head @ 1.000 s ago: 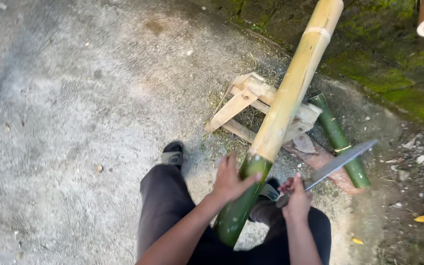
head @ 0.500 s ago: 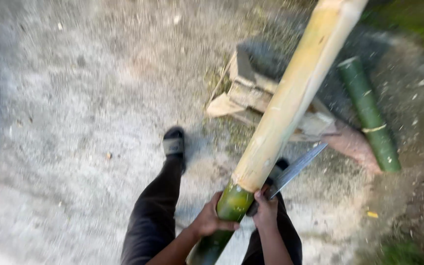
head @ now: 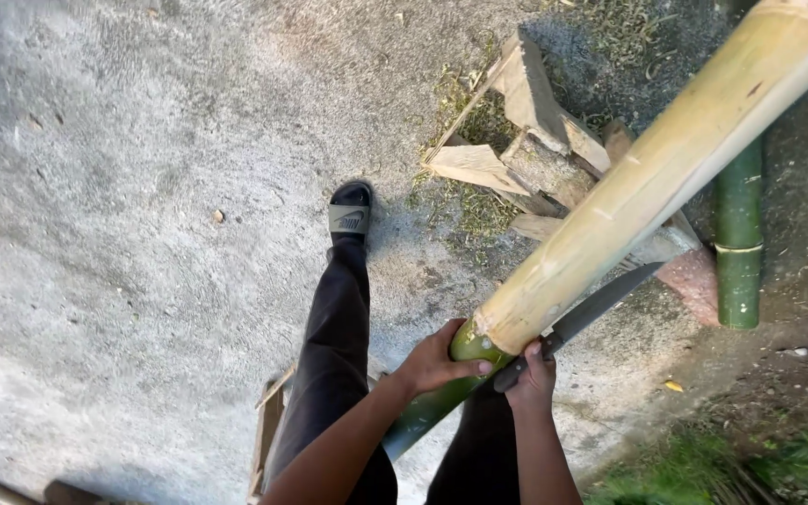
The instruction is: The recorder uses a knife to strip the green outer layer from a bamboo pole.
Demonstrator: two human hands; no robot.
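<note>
The bamboo pole [head: 647, 178] is slanting up from between the person's legs toward the top right corner, and both hands are meeting it at the spot where the green skin ends and the pale, peeled length begins. The left hand [head: 437, 360] is wrapping around the green part, fingers curled over the curve and thumb pressing on top, so it is closed on the pole. The right hand [head: 533, 379] is clenching the dark handle of a knife [head: 586, 313], its long grey blade lying along the underside of the pole and pointing away from the body.

To do this well, the left hand should be staying behind the blade's edge, gripping firmly so the round pole is not rolling, while the blade is kept at a shallow angle and pushed away from the legs.

The pole is thick, smooth and jointed, yellow above, glossy green below. Past it, wood scraps [head: 526, 140] are lying on the concrete ground [head: 142, 187], beside a shorter green bamboo piece [head: 738, 243].
</note>
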